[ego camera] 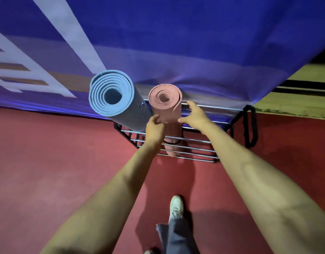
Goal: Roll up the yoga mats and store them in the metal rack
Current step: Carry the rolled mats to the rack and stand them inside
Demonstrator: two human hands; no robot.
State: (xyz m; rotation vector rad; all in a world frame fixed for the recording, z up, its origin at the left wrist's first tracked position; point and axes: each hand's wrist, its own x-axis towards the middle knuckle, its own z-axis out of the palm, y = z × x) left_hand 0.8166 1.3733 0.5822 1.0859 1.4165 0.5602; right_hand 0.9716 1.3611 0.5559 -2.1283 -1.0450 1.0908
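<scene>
A big blue banner point(194, 43) is hung across the whole back, with chunky white lettering point(29, 70) printed on its left part, cut off at the edge so it can't be read. A dark red floor point(48, 153) is spread underneath – matte, and shadowed near the bottom. One white sneaker point(176, 206) is planted on it, toe pointed forward, with a loose grey trouser leg point(176, 237) draped above. Off to the right, a yellow-green surface point(304, 74) is seen past the banner's edge, crossed by a black stripe point(304, 83).

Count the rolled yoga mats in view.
2. The blue mat stands at the metal rack's left end; the pink mat stands beside it, between the left hand and right hand. No others show.
</scene>
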